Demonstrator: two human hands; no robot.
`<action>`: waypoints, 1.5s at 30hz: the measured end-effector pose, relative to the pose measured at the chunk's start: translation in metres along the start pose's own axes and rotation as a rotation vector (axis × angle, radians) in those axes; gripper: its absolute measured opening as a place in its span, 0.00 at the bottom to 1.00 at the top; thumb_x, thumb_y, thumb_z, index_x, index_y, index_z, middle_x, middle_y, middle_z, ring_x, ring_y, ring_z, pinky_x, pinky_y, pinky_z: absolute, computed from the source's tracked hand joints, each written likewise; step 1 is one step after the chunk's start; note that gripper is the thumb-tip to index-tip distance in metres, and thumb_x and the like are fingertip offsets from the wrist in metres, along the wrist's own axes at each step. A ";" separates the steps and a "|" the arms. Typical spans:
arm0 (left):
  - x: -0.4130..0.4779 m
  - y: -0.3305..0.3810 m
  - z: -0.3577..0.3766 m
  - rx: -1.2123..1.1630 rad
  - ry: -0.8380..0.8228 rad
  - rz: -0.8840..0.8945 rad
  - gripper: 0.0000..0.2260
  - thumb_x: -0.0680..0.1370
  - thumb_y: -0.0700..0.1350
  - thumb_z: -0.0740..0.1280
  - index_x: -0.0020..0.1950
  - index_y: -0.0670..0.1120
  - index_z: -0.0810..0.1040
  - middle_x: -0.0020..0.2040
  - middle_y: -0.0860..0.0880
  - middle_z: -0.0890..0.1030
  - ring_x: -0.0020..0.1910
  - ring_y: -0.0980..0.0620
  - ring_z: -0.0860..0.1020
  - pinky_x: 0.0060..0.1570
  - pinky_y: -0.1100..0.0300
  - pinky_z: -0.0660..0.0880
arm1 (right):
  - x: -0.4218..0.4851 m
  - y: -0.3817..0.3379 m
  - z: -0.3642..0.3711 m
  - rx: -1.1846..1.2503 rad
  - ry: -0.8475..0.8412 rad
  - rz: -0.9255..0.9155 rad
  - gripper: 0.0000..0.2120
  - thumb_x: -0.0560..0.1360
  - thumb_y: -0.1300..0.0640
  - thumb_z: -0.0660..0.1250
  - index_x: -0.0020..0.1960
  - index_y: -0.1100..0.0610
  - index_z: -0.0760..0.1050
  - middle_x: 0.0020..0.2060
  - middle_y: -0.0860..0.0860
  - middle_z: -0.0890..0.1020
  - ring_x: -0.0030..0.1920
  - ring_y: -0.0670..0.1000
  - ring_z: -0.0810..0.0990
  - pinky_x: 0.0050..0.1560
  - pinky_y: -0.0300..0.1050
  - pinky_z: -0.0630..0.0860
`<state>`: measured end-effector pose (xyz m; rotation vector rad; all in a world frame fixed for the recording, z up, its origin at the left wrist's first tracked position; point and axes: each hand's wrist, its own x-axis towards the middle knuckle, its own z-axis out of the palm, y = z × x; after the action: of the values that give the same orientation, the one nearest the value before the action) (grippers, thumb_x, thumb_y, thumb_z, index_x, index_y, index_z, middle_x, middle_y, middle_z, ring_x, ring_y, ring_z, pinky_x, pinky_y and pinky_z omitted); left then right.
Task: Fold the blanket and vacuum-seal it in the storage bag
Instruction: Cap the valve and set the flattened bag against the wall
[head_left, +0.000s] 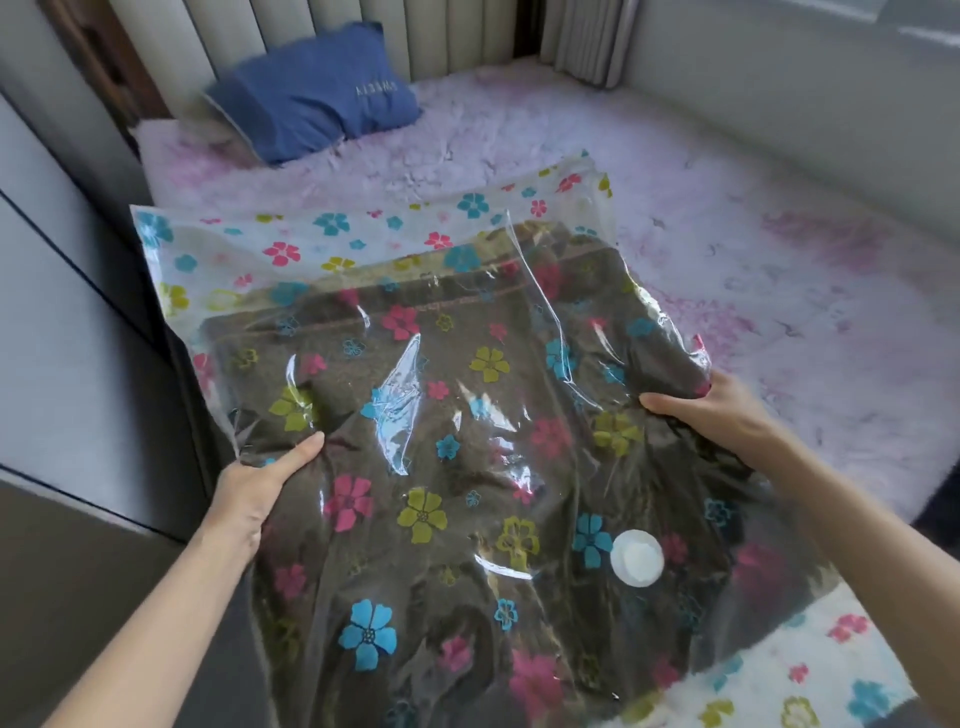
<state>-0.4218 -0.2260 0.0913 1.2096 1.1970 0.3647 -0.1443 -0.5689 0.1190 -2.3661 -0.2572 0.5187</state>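
Valve: white round disc on the top face of the storage bag, near its close right part, over the dark fabric.
Storage bag: clear plastic bag printed with blue, pink and yellow-green flowers; held up off the bed by both hands; near end hangs toward the camera, far end extends over the bed.
Blanket: dark brown folded blanket lies inside the bag and fills most of it; a pinkish stitched line crosses its far edge.
Left hand: left hand grips the left edge of the bag; thumb lies on top of the plastic, fingers curl underneath and are hidden; clamped on bag with blanket inside.
Right hand: right hand grips the right edge of the bag; thumb on top, fingers wrapped under the edge; clamped on bag and blanket.
Bag, far portion: unfilled strip of plastic beyond the blanket; whether its mouth is sealed cannot be told.
Bag, near right corner: flat printed plastic rests against pale fleece at the lower right.
Bed: bed covered in a pale pink, fluffy cover, lying beneath and beyond the bag.
Pillow: blue pillow at the head of the bed, well apart from the bag, against a padded headboard.
Curtain: grey curtain at the far right corner.
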 end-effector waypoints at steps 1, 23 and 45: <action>-0.008 0.005 0.003 -0.015 0.000 0.020 0.08 0.70 0.43 0.76 0.45 0.44 0.81 0.29 0.54 0.83 0.29 0.58 0.81 0.29 0.68 0.77 | -0.002 0.001 -0.006 0.014 0.006 -0.005 0.24 0.65 0.41 0.75 0.57 0.51 0.78 0.36 0.50 0.84 0.38 0.52 0.81 0.45 0.47 0.78; -0.170 0.088 0.015 -0.170 -0.061 0.190 0.15 0.63 0.49 0.79 0.43 0.43 0.81 0.42 0.41 0.83 0.41 0.44 0.82 0.45 0.56 0.77 | -0.120 -0.072 -0.191 -0.069 0.221 -0.126 0.22 0.64 0.39 0.75 0.52 0.51 0.79 0.45 0.53 0.83 0.46 0.54 0.79 0.47 0.45 0.74; -0.189 0.145 0.311 -0.149 0.024 0.150 0.34 0.53 0.58 0.81 0.52 0.40 0.82 0.44 0.41 0.84 0.45 0.42 0.82 0.54 0.51 0.78 | 0.090 0.012 -0.415 -0.101 0.203 -0.193 0.26 0.62 0.36 0.75 0.54 0.50 0.79 0.51 0.55 0.82 0.55 0.59 0.78 0.60 0.51 0.74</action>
<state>-0.1817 -0.4757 0.2745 1.1709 1.0828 0.5721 0.1170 -0.7936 0.3671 -2.4365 -0.4212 0.1766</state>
